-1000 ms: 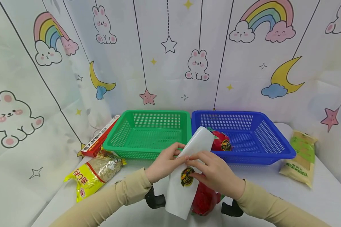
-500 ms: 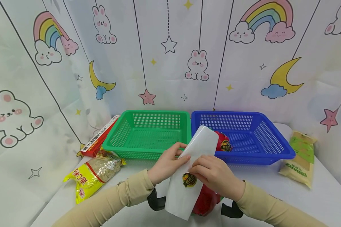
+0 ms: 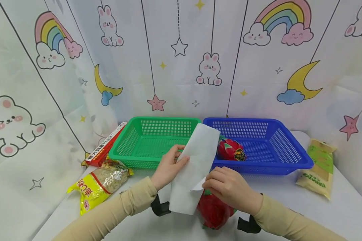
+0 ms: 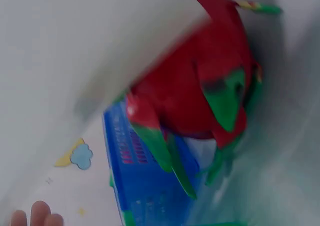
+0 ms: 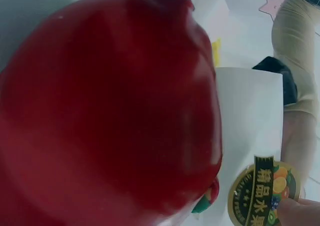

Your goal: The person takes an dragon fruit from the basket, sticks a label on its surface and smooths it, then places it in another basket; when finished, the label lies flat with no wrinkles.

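Note:
In the head view my left hand [image 3: 169,167] grips the left edge of a tilted white sheet [image 3: 196,157]. My right hand [image 3: 232,189] pinches a small white flap [image 3: 199,184] at the sheet's lower right edge. From the right wrist, a round black and gold label [image 5: 265,193] shows on that side, under my fingertip [image 5: 300,212]; whether it is fully off the sheet I cannot tell. A red dragon fruit [image 3: 215,210] lies below the sheet and my right hand, touched by neither hand as far as visible; its green-tipped scales fill the left wrist view [image 4: 185,86].
A green basket [image 3: 157,160] and a blue basket [image 3: 268,165] stand behind; the blue one holds a labelled dragon fruit [image 3: 229,149]. Left lie a red box [image 3: 104,147] and a yellow bag [image 3: 99,184]; right, a green-brown packet [image 3: 318,167]. Black pieces [image 3: 248,225] flank the fruit.
The sheet has moved left and up and turned, so its printed label no longer shows from the head. My left hand moved left with it, and a white flap now stands out at my right fingertips.

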Motion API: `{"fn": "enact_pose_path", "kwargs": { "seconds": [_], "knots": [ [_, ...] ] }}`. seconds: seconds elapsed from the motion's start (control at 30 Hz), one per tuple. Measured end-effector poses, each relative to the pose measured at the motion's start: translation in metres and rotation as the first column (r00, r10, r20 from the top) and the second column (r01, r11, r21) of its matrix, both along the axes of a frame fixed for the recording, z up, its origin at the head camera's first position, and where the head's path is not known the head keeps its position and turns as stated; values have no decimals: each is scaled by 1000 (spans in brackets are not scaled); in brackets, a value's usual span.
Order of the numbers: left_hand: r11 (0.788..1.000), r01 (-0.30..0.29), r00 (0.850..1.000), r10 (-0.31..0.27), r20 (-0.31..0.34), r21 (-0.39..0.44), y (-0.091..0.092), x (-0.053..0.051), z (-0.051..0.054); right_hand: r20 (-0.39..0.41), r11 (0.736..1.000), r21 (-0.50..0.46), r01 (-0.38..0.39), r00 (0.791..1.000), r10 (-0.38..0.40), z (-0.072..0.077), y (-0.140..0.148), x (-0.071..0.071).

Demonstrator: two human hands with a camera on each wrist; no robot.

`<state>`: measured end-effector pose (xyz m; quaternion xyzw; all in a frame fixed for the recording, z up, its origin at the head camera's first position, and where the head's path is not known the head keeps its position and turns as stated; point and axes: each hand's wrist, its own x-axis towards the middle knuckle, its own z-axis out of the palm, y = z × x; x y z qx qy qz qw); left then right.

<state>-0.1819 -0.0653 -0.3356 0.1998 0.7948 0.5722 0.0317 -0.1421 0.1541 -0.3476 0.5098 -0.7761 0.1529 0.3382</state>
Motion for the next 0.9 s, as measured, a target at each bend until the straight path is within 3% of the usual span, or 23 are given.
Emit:
{"fn": "enact_pose_path", "kwargs": {
  "seconds": [0.23,0.4,0.53,0.73,0.9],
  "knots": [
    [994,-2,992,-11,-123,-106,-17,-6,-12,14,1000,12,-4,1000,4,-3,3,0],
    [973,-8,974,-44,-221,-229,-30,-7,-30,8,1000,6,-6,1000,6,-4,4,-1],
    [930,11,946,-128,-299,-366,-44,-6,-49,19,1000,5,-8,1000,8,-4,5,0],
    [869,69,912,-255,-322,-491,-64,-13,-70,26,1000,6,-9,1000,9,-5,5,-2],
    [774,36,876,-328,-352,-632,-74,-24,-80,35,1000,10,-13,999,12,-6,6,-3]
  ]
}}
